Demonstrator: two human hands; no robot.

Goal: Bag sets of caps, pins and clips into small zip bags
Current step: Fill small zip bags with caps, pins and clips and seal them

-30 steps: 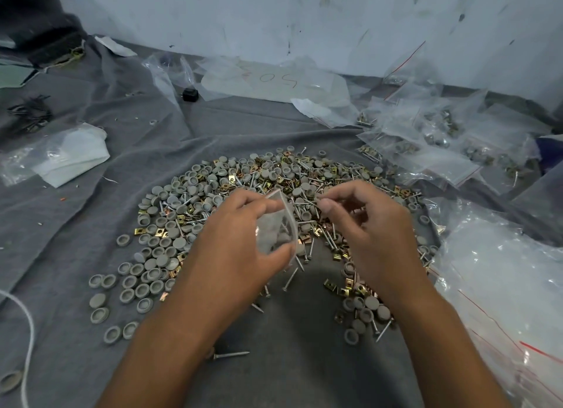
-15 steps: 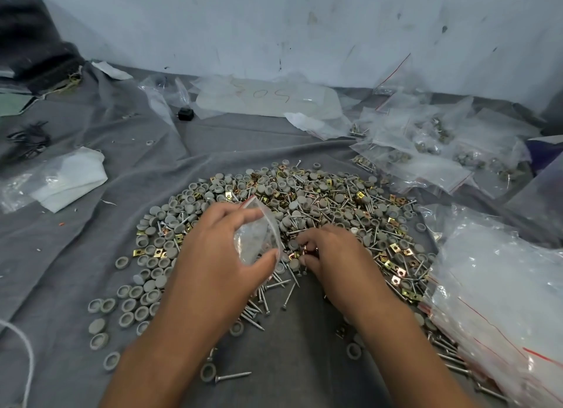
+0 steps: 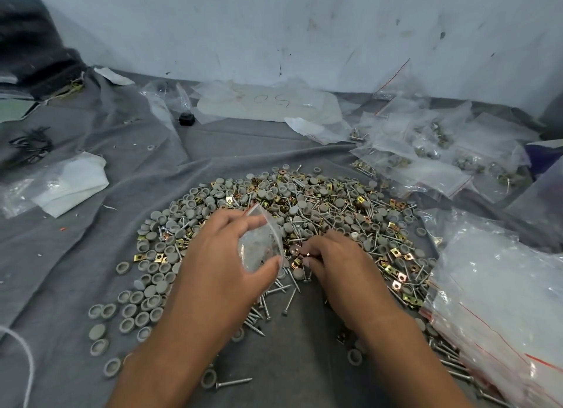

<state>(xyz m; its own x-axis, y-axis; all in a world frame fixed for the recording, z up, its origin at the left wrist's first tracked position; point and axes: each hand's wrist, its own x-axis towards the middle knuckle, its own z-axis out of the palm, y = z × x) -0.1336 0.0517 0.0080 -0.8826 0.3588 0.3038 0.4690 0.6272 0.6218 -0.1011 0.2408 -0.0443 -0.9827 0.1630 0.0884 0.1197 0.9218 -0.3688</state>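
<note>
A wide heap of grey round caps (image 3: 195, 206), metal pins (image 3: 289, 301) and gold clips (image 3: 393, 270) lies on the grey cloth (image 3: 91, 240). My left hand (image 3: 222, 261) holds a small clear zip bag (image 3: 260, 243) upright between thumb and fingers, its mouth turned toward my other hand. Just right of the bag, my right hand (image 3: 338, 261) is down in the heap, its fingertips pinching gold clips. What the bag holds is too faint to make out.
Filled zip bags (image 3: 426, 157) are piled at the back right. A stack of clear bags (image 3: 499, 301) lies at the right edge. A folded white cloth in plastic (image 3: 67, 185) is at the left, and a white cord (image 3: 21, 356) at the lower left.
My right hand dropped from beside the bag's mouth into the heap and now picks at clips. My left hand has kept its hold on the bag.
</note>
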